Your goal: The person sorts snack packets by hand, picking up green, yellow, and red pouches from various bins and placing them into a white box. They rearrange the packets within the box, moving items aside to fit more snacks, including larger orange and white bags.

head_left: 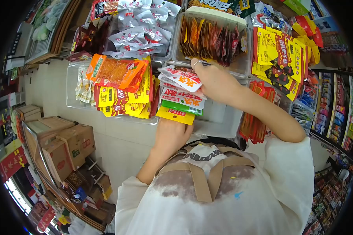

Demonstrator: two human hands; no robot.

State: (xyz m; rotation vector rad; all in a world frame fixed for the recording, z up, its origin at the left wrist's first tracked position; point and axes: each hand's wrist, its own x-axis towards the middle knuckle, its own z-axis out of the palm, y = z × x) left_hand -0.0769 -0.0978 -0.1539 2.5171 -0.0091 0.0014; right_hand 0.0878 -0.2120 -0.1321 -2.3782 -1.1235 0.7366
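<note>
Silver pouches [143, 37] and upright brown packets [213, 37] sit beyond the packet stack [181, 95]; the right hand [213, 82] pinches its far end, the left hand [171, 136] (its grip hidden from view) meets its near end. Cardboard boxes [76, 143] flank the tiled floor [119, 147].

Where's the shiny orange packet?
In the head view, the orange packet lies left of centre, on top of yellow packets, with silver packets just beyond.

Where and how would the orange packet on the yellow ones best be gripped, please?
Probably take the orange packet by its left edge, from above left: it lies uncovered atop the yellow packets, with that edge jutting past them.
</note>
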